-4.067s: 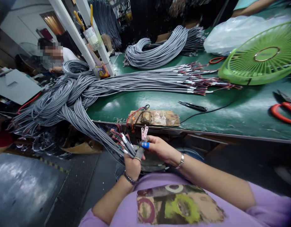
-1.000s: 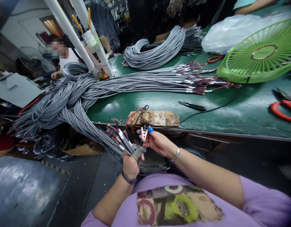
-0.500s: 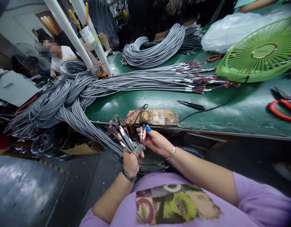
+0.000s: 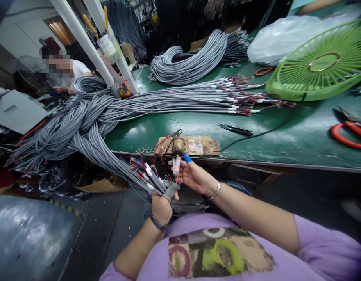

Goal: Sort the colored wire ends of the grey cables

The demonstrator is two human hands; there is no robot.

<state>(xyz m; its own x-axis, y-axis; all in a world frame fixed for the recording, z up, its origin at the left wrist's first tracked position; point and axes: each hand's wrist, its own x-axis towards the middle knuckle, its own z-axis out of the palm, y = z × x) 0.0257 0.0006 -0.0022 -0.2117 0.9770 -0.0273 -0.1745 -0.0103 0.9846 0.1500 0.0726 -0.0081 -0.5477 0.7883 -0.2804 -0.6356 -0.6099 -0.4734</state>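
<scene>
Left hand (image 4: 162, 205): fingers closed round grey cables (image 4: 157, 182), probably to steady them. Right hand (image 4: 198, 178): fingers at pink clip (image 4: 177, 166), grip unclear.

The left hand (image 4: 162, 201) was curled into a grip in front of the board (image 4: 201, 145); the right hand (image 4: 195, 176), nearer the board, had its thumb (image 4: 188, 158) raised, other fingers (image 4: 184, 171) apparently bent.

Your cables (image 4: 153, 180) sit before the workbench (image 4: 274, 146), front-left of the wooden board (image 4: 201, 144); thread snips (image 4: 236, 129) and fan (image 4: 324, 62) lie farther right.
</scene>
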